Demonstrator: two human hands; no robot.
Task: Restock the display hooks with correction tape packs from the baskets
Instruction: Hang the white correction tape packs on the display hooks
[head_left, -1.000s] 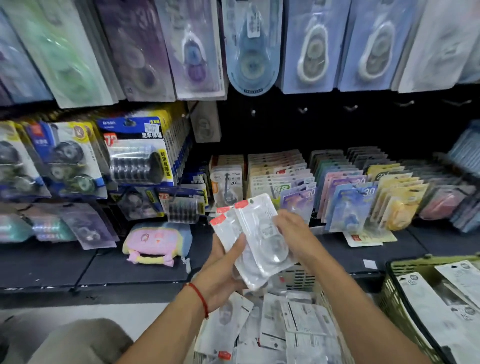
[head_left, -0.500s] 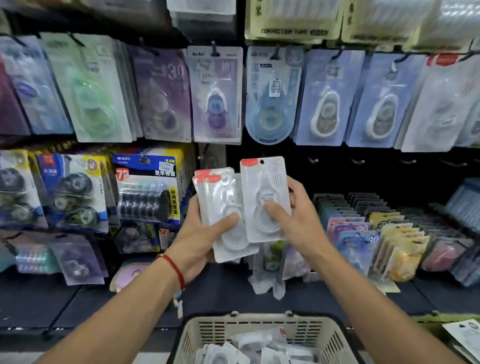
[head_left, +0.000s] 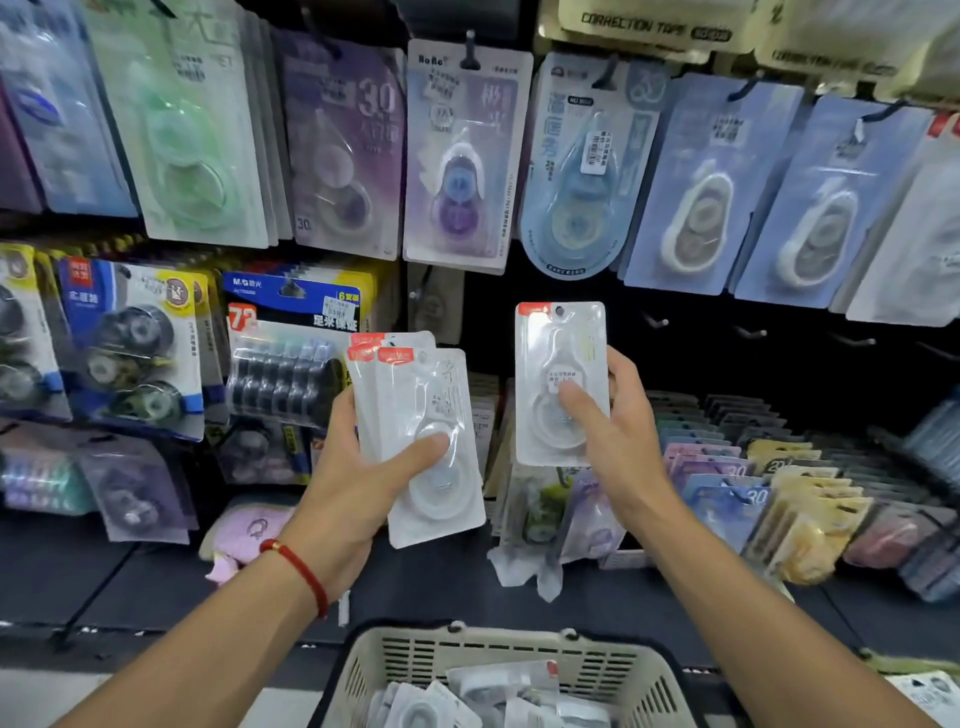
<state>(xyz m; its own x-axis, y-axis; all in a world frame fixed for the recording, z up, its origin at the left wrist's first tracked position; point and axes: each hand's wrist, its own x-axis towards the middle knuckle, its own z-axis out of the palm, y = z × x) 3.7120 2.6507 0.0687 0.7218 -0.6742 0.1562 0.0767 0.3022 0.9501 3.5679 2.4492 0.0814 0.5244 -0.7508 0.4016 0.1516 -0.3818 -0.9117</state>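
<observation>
Display wall dead ahead: upper row of carded correction tape packs hanging on hooks, incl. a lilac carded pack with a blue-purple dispenser (head_left: 460, 156) and a rounded blue carded pack (head_left: 582, 166). Below that row, a dark gap with at least four bare black metal hooks (head_left: 653, 320), nothing on them.

Left of the hands: a blue-and-yellow multipack of black tape refills (head_left: 293, 353) hangs right behind the left-hand stack.

Lower right: a dark shelf (head_left: 649, 603) carries rows of purple, blue and yellow packs standing upright. A pink plush-looking case (head_left: 249, 535) lies on the shelf lower left.

Left hand (head_left: 358, 493): fingers wrap a fanned stack of clear white blister packs with red corner tags (head_left: 415, 436), thumb pressed on the front one. Three red tags visible, so at least three packs; can't count more.

Right hand (head_left: 618, 441): fingers pinch one single clear white blister pack with red corner tag (head_left: 561, 379), upright, thumb across its front, hang hole at top. It's in front of the dark gap, left of and just below the bare hooks, not on any hook.

Bottom centre: one beige slotted plastic basket (head_left: 498, 660), holds several more white packs lying loose, count unclear.
</observation>
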